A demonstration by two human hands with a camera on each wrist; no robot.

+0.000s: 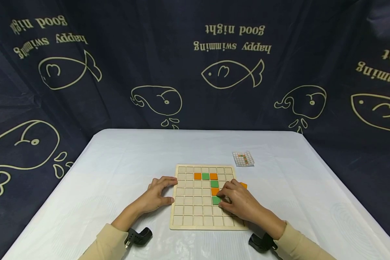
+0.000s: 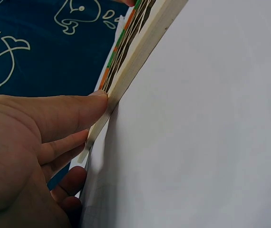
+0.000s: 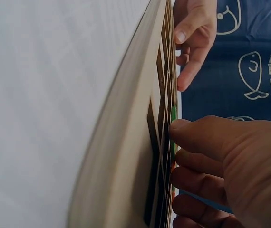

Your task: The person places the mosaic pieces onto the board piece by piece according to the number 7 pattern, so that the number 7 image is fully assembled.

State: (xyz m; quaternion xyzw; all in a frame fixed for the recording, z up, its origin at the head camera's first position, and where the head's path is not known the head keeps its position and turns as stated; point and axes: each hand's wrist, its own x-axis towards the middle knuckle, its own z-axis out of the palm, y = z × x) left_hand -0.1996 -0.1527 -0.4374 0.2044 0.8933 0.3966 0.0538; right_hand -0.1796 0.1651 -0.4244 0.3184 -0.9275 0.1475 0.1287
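Observation:
A square wooden grid board (image 1: 196,228) lies on the table in front of me. My left hand (image 1: 156,195) rests against its left side, thumb and fingertips spread along the edge; in the left wrist view the thumb (image 2: 73,111) touches the board's rim. Over the right part of the board, my right hand (image 1: 240,202) pinches a green tile (image 1: 216,200) by its near and far sides, the tile lining up with a grid cell. Beyond it an orange tile (image 1: 215,191), a green tile (image 1: 214,183) and a row of orange and green tiles (image 1: 206,176) lie in cells.
A small printed card (image 1: 243,159) with a coloured grid lies beyond the board's far right corner. Another orange tile (image 1: 243,185) shows past the right hand, partly hidden. The table has a white cover (image 1: 143,151); a dark printed curtain (image 1: 169,65) hangs behind.

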